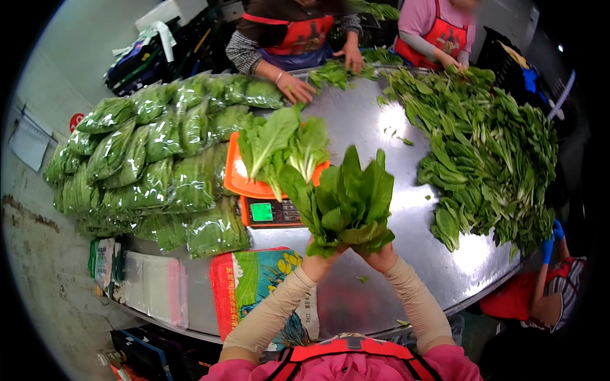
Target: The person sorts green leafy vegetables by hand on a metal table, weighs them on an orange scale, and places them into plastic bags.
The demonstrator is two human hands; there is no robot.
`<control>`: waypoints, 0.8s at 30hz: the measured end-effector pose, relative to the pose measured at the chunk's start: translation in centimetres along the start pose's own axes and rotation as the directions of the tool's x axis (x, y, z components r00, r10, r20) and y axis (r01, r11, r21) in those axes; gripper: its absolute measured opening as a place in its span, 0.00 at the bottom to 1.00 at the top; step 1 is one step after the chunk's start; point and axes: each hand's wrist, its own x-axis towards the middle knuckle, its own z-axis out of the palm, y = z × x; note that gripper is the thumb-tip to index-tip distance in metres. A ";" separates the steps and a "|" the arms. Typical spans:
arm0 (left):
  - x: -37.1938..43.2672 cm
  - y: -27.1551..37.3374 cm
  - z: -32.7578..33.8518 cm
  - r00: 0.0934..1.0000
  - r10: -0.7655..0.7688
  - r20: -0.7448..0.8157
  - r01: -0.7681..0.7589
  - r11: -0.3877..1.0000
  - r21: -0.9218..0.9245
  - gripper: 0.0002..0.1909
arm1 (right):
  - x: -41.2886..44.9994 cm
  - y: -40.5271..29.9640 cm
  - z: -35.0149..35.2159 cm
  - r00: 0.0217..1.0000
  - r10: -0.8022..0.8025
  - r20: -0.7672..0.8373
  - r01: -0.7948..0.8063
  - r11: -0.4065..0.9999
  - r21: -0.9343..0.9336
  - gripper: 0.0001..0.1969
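Observation:
Between my two hands I hold a bunch of leafy greens (350, 202), leaf tips pointing away from me. My left hand (324, 259) grips its base from the left, and my right hand (379, 257) cups it from the right. Leaves hide most of my fingers. Just beyond, to the left, an orange weighing pan (233, 171) carries more loose greens (271, 140). Under the pan sits a digital scale (245, 212) with a lit green display (261, 212). The held leaves overlap the right side of the scale.
Bagged greens (157, 138) are stacked at left. Clear plastic bags (152, 285) and a printed sack (257, 281) lie near the front edge of the metal table (357, 305). Loose greens (486, 157) are heaped at right. Co-workers' hands (295, 88) rest across the table; a blue-gloved hand (548, 245) is at right.

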 end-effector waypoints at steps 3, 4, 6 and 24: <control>3.3 2.5 -4.7 0.979 0.203 -0.018 -0.195 0.959 0.206 0.18 | 6.2 -3.0 1.5 0.975 -0.219 0.046 0.215 0.972 0.093 0.22; 4.6 3.4 -6.4 0.978 0.209 0.013 -0.207 0.949 0.237 0.17 | 8.3 -4.4 2.0 0.993 -0.093 0.067 0.083 0.988 0.129 0.22; 7.8 4.9 -8.9 0.975 0.215 0.052 -0.222 0.946 0.239 0.17 | 11.7 -5.1 3.5 0.990 0.120 0.070 -0.138 0.911 0.388 0.20; 13.6 -2.1 -17.0 0.954 -0.107 -0.280 0.286 0.607 0.741 0.33 | 17.7 2.7 6.4 0.991 0.131 -0.031 -0.126 0.826 -0.549 0.38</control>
